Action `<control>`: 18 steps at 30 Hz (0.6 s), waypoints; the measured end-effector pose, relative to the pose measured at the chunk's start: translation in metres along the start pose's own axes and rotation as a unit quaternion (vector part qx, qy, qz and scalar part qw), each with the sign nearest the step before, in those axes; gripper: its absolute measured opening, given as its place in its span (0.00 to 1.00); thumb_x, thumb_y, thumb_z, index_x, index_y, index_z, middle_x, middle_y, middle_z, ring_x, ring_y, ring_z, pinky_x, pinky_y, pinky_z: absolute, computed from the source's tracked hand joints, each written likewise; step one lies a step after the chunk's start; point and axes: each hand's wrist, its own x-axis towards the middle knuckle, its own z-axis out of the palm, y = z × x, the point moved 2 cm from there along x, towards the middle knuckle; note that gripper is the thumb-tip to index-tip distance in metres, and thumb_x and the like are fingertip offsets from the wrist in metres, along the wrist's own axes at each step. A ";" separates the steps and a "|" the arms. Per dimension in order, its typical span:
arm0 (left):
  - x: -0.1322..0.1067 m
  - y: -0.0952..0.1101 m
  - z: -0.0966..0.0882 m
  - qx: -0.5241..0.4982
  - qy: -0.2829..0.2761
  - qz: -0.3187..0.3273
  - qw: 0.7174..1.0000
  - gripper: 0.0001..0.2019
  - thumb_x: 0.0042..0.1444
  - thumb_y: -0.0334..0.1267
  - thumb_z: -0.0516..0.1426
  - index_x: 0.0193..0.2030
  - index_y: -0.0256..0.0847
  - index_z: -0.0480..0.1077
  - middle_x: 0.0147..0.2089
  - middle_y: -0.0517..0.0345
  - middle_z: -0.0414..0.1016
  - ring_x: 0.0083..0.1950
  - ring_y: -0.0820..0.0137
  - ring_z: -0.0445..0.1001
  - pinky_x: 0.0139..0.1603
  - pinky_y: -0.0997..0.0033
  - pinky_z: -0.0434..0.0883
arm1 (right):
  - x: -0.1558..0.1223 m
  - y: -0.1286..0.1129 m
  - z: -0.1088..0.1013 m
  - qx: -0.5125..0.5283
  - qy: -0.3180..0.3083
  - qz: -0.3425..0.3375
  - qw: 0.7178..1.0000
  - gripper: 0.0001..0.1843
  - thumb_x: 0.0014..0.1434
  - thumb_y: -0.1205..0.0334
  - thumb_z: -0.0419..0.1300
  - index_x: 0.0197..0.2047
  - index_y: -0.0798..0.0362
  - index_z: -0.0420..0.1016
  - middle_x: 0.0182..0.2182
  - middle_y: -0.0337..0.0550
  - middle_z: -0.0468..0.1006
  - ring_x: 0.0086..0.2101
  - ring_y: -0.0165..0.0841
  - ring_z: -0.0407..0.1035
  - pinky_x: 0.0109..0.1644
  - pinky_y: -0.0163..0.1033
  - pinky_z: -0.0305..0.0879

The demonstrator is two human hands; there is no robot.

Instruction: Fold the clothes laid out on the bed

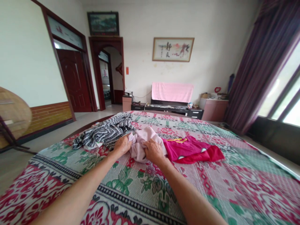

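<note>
A crumpled pale pink garment [140,150] lies bunched on the flowered cover [145,193]; its exact kind I cannot make out. My left hand [123,144] grips its left end with the fingers closed. On its right part my right hand [153,150] is closed too, pinching the cloth. Touching it on the right is a magenta and red garment [194,151] with a yellow edge and white spots, spread fairly flat. To the left, close by my left hand, sits a rumpled black-and-white patterned garment [105,131] in a loose heap.
Beyond the covered surface stands a low black cabinet [164,108], with a pink cloth [172,91] draped over a screen. A round wooden board [14,112] leans at the left. Dark purple curtains [260,62] hang by the window at the right.
</note>
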 end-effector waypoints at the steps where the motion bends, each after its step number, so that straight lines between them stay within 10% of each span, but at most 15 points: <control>1: 0.001 0.000 0.000 -0.014 0.006 0.010 1.000 0.19 0.57 0.38 0.53 0.56 0.40 0.70 0.47 0.48 0.79 0.49 0.64 0.76 0.49 0.71 0.67 | 0.001 0.002 0.001 0.019 0.014 0.003 1.000 0.15 0.58 0.66 0.50 0.42 0.51 0.77 0.40 0.49 0.75 0.38 0.36 0.70 0.39 0.37 0.60; 6: 0.012 -0.009 -0.012 -0.180 0.048 -0.051 0.981 0.14 0.54 0.37 0.55 0.45 0.37 0.75 0.42 0.49 0.80 0.45 0.63 0.78 0.43 0.72 0.70 | 0.015 0.027 0.001 0.287 0.137 0.099 0.943 0.11 0.53 0.64 0.51 0.35 0.53 0.74 0.27 0.40 0.74 0.28 0.32 0.67 0.31 0.34 0.58; 12: 0.023 -0.032 -0.035 -0.469 0.141 -0.166 0.856 0.11 0.48 0.39 0.58 0.36 0.35 0.73 0.29 0.55 0.78 0.27 0.70 0.76 0.24 0.76 0.70 | 0.025 0.060 -0.030 0.674 0.217 0.180 0.683 0.14 0.41 0.54 0.61 0.32 0.52 0.68 0.19 0.30 0.68 0.19 0.25 0.59 0.22 0.30 0.54; 18: 0.015 -0.040 -0.039 -0.503 0.115 -0.201 0.833 0.12 0.49 0.42 0.58 0.35 0.34 0.71 0.26 0.53 0.77 0.24 0.71 0.75 0.18 0.80 0.64 | 0.018 0.083 -0.058 0.664 0.315 0.202 0.647 0.13 0.38 0.58 0.60 0.30 0.52 0.68 0.19 0.29 0.67 0.20 0.24 0.60 0.23 0.30 0.57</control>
